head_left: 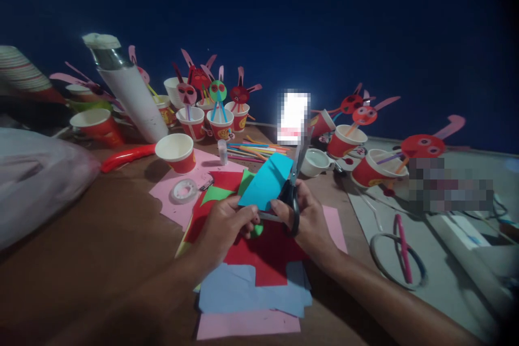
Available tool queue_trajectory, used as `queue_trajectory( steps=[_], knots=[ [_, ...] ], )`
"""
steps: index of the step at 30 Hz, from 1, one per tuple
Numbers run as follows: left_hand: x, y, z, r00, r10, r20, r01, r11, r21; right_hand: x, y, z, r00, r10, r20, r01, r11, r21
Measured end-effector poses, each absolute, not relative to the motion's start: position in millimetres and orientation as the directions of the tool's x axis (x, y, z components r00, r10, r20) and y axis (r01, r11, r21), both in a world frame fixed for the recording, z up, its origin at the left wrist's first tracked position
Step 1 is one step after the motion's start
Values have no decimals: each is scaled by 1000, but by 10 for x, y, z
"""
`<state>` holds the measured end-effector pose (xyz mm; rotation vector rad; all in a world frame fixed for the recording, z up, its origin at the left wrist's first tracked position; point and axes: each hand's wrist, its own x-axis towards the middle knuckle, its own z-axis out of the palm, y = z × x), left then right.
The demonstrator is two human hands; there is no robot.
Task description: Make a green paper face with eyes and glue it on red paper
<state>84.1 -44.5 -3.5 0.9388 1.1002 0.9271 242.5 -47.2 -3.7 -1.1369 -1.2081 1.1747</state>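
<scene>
My left hand (231, 221) pinches the lower left edge of a bright blue piece of paper (265, 181). In my right hand (310, 216) is a pair of scissors (295, 194) with black handles, blades pointing up. The right thumb also presses on the paper's lower right corner. Beneath both hands lie red paper sheets (263, 257), with green paper pieces (217, 194) on top. Pale blue paper (227, 289) and pink paper (247, 325) stick out nearer to me. A roll of clear tape (184, 191) rests on pink paper to the left.
Paper cups (175, 152) stand along the back, several bearing paper animal faces (218, 90) on straws. Loose coloured straws (255, 152) lie behind the paper. A white flask (132, 97) leans at back left beside a plastic bag (40, 178). A white cup (315, 163) stands right of the straws.
</scene>
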Motion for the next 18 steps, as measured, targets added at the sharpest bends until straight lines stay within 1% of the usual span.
queue_trajectory(
  steps=[2,4,9,13,15,18],
  knots=[
    [812,-413,-13,162,945,-286,-148,310,939,2460,-480,-12,-42,999,32,-36,30,-999],
    [770,-377,6,134,953,-272,-177,293,940,2520,-483,21,-138,990,14,16,16,-1000],
    [663,-309,80,81,964,-253,-284,266,921,2725,-438,163,-419,908,25,186,113,-976],
    [594,-277,151,57,974,-217,-377,223,899,2857,-398,306,-578,815,-39,308,174,-935],
    [559,-262,179,34,979,-201,-403,197,894,2898,-391,357,-628,776,-60,357,218,-908],
    [511,-248,202,6,984,-179,-435,164,885,2930,-381,388,-639,766,-69,411,264,-873]
  ],
)
